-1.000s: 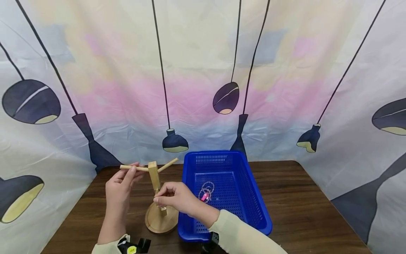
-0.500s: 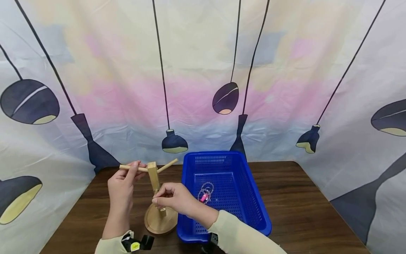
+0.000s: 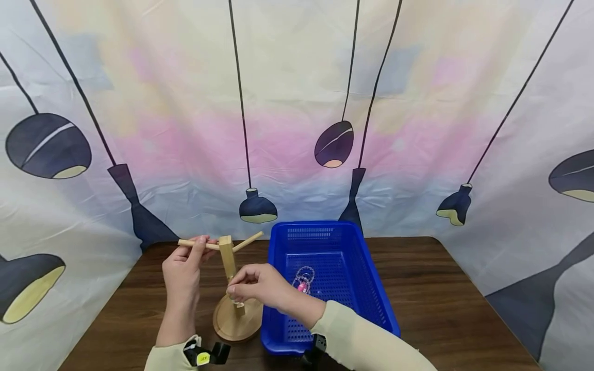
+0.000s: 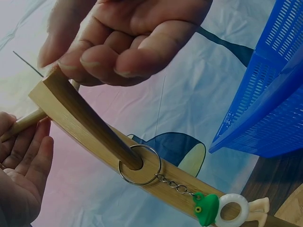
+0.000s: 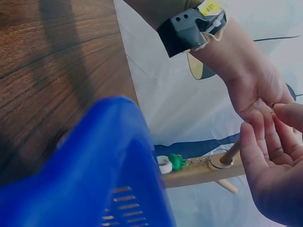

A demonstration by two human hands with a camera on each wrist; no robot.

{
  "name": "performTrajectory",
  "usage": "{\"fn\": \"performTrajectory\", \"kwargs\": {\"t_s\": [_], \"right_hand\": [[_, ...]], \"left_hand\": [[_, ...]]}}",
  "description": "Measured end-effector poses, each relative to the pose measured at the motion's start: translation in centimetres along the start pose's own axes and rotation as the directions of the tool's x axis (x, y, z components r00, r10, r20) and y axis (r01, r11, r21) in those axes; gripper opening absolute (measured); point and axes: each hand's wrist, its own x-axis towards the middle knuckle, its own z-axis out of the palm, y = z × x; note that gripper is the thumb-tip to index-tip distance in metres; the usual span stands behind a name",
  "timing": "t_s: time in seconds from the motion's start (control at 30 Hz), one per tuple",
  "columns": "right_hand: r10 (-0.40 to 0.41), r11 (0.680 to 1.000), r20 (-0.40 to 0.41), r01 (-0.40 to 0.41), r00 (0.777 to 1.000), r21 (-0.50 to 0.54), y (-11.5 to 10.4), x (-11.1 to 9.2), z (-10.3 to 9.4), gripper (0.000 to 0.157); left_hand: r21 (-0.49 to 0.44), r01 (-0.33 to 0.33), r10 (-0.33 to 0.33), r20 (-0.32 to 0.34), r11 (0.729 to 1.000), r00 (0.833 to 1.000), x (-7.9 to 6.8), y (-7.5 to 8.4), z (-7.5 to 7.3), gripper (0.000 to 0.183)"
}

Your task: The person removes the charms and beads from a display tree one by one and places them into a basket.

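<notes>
A wooden stand (image 3: 227, 263) with a round base and slanting pegs rises left of the basket. My left hand (image 3: 182, 273) pinches its upper left peg (image 3: 187, 242) between thumb and fingers. Curled, my right hand (image 3: 260, 286) has thumb and fingertips at the front peg's (image 4: 111, 137) tip, apparently pinching it; the fingers partly hide the contact. Round the base of that front peg hangs a keychain's metal ring (image 4: 121, 176). From its short chain dangles a green frog-like charm (image 4: 204, 209) with a white ring (image 4: 242, 208). Another peg (image 3: 250, 240) slants up right, bare.
A blue perforated basket (image 3: 380, 309) stands right beside the stand, under my right forearm. Inside it lie clear beaded loops (image 3: 305, 273) with a pink charm (image 3: 302, 287). The dark wooden table (image 3: 445, 309) meets a lamp-printed cloth (image 3: 297, 77) behind.
Both hands keep their hold at the stand, moving slightly right in the head view as the whole view shifts a little. The right forearm covers slightly more of the pink charm.
</notes>
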Motion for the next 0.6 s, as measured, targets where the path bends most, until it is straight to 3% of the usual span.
{"fn": "performTrajectory", "kwargs": {"t_s": [0.37,0.6], "right_hand": [[0.067,0.994,-0.062,-0.072,0.996,-0.084,-0.9,0.3,-1.7,0.023],[0.101,0.994,-0.128,-0.107,0.987,-0.04,-0.4,0.6,-1.9,0.022]], "left_hand": [[0.003,-0.015,0.015,-0.003,1.0,1.0,0.1,-0.3,-0.1,0.016],[-0.001,-0.013,0.013,0.002,1.0,1.0,0.1,-0.3,-0.1,0.017]]}}
